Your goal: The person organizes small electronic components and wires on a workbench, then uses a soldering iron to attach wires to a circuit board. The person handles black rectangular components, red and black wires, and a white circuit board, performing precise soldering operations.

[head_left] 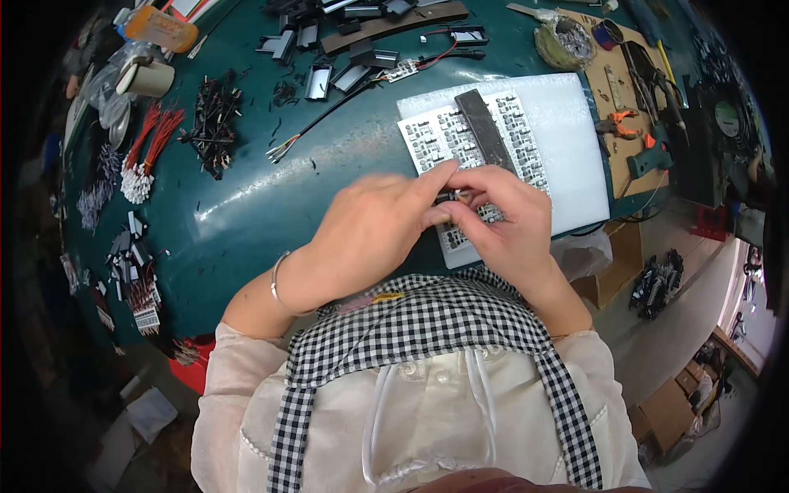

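Observation:
My left hand (366, 222) and my right hand (511, 212) meet over the front part of the circuit board sheets. Between their fingertips is a small dark cable end (446, 197), with a lighter bit at its right; most of it is hidden by the fingers. Both hands are closed in a pinch on it. White circuit board sheets (424, 144) lie under and beyond the hands, on a white foam sheet (579, 148). Across the boards rests a long dark bar (483, 127). A black cable (329, 115) with bare coloured wire ends lies farther left on the table.
The green table (271, 197) carries a bundle of black cables (214, 123), red wires (152, 135) and a white mug (146, 78) at left. Black housings (353, 74) lie at the back. Orange-handled pliers (620, 125) and a glue gun (651, 154) sit on cardboard at right.

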{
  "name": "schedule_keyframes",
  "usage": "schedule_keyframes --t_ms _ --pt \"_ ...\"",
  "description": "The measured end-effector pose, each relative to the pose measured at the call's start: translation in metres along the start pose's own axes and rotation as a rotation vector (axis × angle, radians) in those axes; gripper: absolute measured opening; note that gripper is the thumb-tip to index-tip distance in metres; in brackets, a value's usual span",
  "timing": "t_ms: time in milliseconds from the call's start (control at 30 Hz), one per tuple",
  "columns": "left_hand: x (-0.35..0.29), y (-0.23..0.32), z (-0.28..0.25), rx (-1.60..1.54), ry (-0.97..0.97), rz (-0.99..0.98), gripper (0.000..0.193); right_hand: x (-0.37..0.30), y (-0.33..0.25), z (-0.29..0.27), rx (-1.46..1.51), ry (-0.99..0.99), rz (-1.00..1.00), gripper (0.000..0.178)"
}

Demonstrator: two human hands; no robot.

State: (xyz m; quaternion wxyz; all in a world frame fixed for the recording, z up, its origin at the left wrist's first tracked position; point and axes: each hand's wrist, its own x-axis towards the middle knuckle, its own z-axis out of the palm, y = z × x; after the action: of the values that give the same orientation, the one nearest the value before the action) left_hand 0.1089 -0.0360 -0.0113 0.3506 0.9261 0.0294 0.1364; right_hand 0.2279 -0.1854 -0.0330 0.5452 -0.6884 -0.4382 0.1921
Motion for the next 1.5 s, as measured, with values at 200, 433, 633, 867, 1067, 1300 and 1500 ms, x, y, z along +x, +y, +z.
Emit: schedule_keyframes --t_ms 200,433,633,867,1067,1300,1500 --pt "-0.001 -0.001 0.012 -0.656 -0.099 -0.338 0.029 -0.007 0.0 -0.014 0.465 0.16 0.257 0.035" --pt "-0.002 0.001 0.021 -0.897 -0.121 -0.459 0.03 -0.006 0.007 -0.02 0.406 0.023 0.159 0.035" --pt "-0.004 0.001 0.023 -0.86 -0.16 -0.408 0.027 -0.002 0.012 -0.024 0.294 -0.039 0.093 0.021" --pt "-0.002 -0.006 0.022 -1.09 -0.299 -0.427 0.017 0.004 0.014 -0.029 0.157 -0.118 0.003 0.009" --pt "-0.006 -0.004 0.036 -1.015 -0.242 -0.494 0.013 0.003 0.015 -0.028 0.671 -0.072 0.418 0.003" --pt "-0.004 -0.007 0.051 -0.776 -0.01 -0.236 0.015 -0.001 0.011 -0.023 0.522 -0.047 0.484 0.004" --pt "-0.003 -0.003 0.044 -0.912 -0.113 -0.53 0.009 -0.001 0.015 -0.018 0.487 -0.067 0.464 0.005"
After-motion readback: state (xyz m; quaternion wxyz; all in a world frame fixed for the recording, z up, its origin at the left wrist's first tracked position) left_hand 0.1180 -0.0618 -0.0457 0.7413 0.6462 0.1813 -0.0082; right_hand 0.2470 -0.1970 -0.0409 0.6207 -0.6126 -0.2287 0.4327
